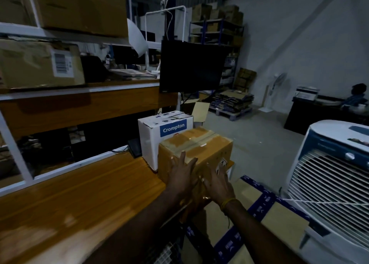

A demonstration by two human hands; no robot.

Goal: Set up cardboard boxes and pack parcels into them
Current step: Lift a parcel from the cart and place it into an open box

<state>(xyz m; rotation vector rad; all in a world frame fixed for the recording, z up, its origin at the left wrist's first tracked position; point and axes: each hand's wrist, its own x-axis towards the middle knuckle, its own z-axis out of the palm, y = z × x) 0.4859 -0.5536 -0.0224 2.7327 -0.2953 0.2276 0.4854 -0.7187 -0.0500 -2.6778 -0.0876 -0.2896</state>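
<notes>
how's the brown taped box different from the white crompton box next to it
The brown box is plain cardboard sealed with clear tape; the Crompton box is white with a blue logo panel. Both hands, left and right, reach the brown box; nothing touches the Crompton box. Both sit closed on the wooden counter.

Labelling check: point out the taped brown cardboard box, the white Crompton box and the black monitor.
taped brown cardboard box [201, 144], head view, taped top face
white Crompton box [148, 140], head view, white front face
black monitor [191, 66], head view, dark screen centre
</notes>
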